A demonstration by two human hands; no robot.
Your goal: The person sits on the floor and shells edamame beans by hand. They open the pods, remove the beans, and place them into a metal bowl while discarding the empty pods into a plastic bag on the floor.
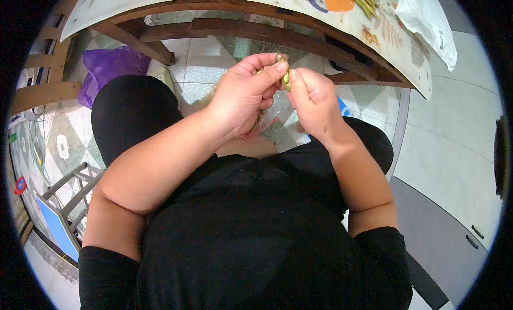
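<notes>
Spotted small dark print-like marks on crumpled white plastic bag [427, 21] at right end of pale, colourfully patterned tablecloth [410, 71]; looked too small and blurred to read. Found no legible word, number or sign elsewhere.

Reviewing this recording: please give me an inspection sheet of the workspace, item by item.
Surface: table with a pale patterned cover, ahead of the person
Things in hand: green pod; more pods on the table's right part
Clutter: white plastic bag overhanging the table's right edge; purple bag at left
Hands: left hand and right hand, fingers pinching the green pod
Cables: thin pale cables far left, ends unclear
Surroundings: tiled floor; blue-topped stool at left
</notes>
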